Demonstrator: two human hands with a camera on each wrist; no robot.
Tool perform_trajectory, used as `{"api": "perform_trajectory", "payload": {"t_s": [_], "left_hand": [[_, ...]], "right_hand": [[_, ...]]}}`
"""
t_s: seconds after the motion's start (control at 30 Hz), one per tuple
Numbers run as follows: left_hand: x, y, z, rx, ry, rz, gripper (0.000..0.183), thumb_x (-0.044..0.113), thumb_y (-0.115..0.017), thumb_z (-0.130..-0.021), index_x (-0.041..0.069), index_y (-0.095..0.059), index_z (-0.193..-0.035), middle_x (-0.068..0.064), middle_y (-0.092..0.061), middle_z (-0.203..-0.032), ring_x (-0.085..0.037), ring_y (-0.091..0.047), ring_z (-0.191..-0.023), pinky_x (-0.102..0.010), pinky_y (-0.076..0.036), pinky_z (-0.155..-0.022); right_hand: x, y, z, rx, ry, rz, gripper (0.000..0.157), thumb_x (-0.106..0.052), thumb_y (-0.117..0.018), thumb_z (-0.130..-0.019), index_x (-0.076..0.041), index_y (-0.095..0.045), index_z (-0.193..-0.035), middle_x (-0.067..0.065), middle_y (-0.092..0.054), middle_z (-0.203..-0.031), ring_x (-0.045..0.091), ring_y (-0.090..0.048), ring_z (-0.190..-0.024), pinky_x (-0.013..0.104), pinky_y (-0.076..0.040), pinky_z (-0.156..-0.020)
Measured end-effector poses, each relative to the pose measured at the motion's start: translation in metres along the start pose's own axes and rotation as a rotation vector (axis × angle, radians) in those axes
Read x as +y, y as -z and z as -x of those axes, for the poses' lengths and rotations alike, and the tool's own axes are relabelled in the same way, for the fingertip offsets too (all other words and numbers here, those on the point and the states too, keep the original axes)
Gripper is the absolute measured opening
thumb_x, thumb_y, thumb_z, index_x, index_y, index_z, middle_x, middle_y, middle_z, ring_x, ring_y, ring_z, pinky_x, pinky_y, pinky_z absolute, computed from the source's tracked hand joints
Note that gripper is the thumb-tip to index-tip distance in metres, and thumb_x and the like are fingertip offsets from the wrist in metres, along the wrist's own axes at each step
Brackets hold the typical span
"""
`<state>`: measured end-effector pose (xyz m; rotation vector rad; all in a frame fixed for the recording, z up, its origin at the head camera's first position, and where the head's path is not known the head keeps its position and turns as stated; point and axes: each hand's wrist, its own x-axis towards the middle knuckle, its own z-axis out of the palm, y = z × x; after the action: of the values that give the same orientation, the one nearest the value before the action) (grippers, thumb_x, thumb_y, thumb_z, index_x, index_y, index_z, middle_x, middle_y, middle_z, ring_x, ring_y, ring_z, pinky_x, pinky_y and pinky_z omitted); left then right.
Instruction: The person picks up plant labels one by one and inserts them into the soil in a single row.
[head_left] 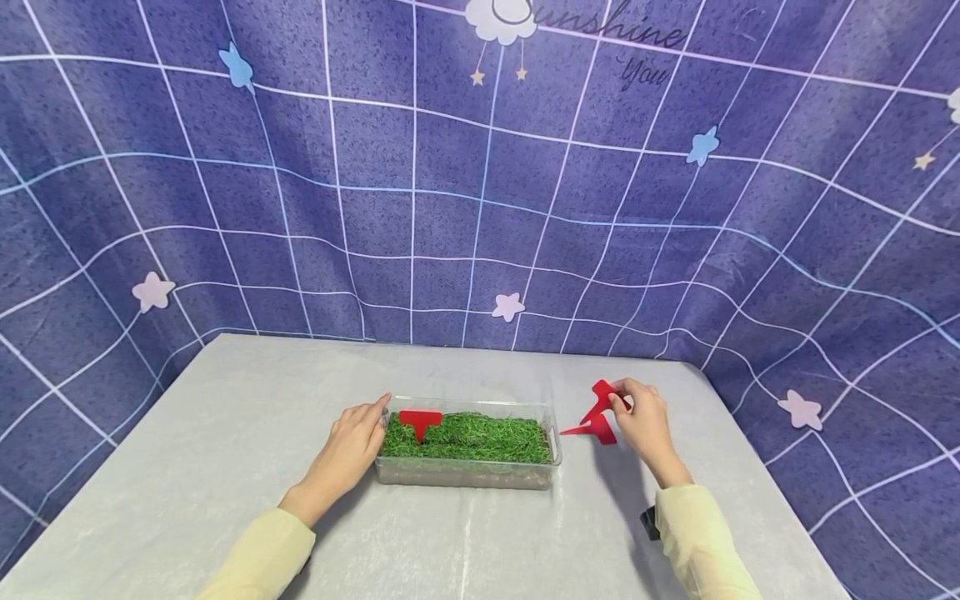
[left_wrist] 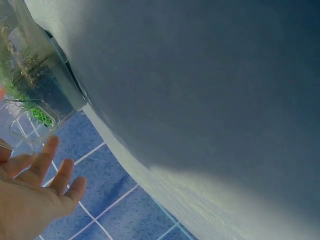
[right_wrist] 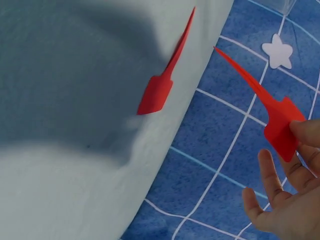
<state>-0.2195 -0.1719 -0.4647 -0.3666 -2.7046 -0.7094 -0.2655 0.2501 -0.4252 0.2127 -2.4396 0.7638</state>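
A clear plastic tub (head_left: 465,475) filled with green grass (head_left: 487,437) and brown soil stands on the table. One red T-shaped plant label (head_left: 420,421) is stuck upright in the grass near the left end. My left hand (head_left: 352,442) touches the tub's left end with fingers extended; the left wrist view shows the fingers (left_wrist: 45,160) beside the handle opening. To the right of the tub, my right hand (head_left: 641,421) pinches a second red plant label (right_wrist: 282,122) by its wide head, point outward. A third red plant label (right_wrist: 157,92) lies on the table below that hand.
The grey table (head_left: 390,550) reaches back to a blue curtain (head_left: 450,167) with a grid and star pattern. A small black object (head_left: 650,523) shows beside the right sleeve.
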Motion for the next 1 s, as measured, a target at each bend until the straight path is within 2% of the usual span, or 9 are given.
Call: {"api": "perform_trajectory", "payload": {"t_s": [0.23,0.63,0.8,1.0], "left_hand": [[0.0,0.0,0.0,0.002,0.001,-0.003,0.044,0.017,-0.039,-0.095,0.007,-0.038,-0.138,-0.013,-0.057,-0.123,-0.034,-0.046,-0.116,-0.052,-0.034,-0.098],[0.0,0.001,-0.001,-0.016,0.012,0.001,0.045,0.018,-0.038,-0.095,0.008,-0.036,-0.139,-0.012,-0.055,-0.125,-0.033,-0.044,-0.119,-0.052,-0.033,-0.099],[0.0,0.001,0.0,-0.014,0.012,-0.003,0.045,0.018,-0.038,-0.095,0.008,-0.036,-0.139,-0.012,-0.055,-0.125,-0.033,-0.044,-0.119,-0.053,-0.033,-0.1],[0.001,0.001,-0.001,-0.007,0.003,-0.017,0.044,0.018,-0.038,-0.095,0.007,-0.038,-0.138,-0.012,-0.056,-0.124,-0.033,-0.045,-0.118,-0.052,-0.034,-0.099]], "right_hand": [[-0.011,-0.001,-0.004,0.013,0.051,-0.006,0.011,-0.001,-0.065,-0.075,-0.003,-0.067,-0.085,0.011,-0.067,-0.076,0.03,-0.053,-0.073,0.039,-0.038,-0.066],[-0.035,0.004,-0.014,0.027,0.119,0.002,0.009,-0.004,-0.065,-0.076,-0.007,-0.067,-0.084,0.009,-0.067,-0.077,0.025,-0.052,-0.073,0.041,-0.037,-0.068],[-0.045,0.007,-0.018,0.019,0.129,0.007,0.009,-0.005,-0.065,-0.076,-0.007,-0.067,-0.084,0.008,-0.067,-0.077,0.026,-0.055,-0.078,0.042,-0.037,-0.07],[-0.057,0.009,-0.025,0.014,0.18,0.019,0.009,-0.005,-0.064,-0.077,-0.007,-0.066,-0.086,0.007,-0.066,-0.078,0.026,-0.055,-0.08,0.042,-0.038,-0.071]]}}
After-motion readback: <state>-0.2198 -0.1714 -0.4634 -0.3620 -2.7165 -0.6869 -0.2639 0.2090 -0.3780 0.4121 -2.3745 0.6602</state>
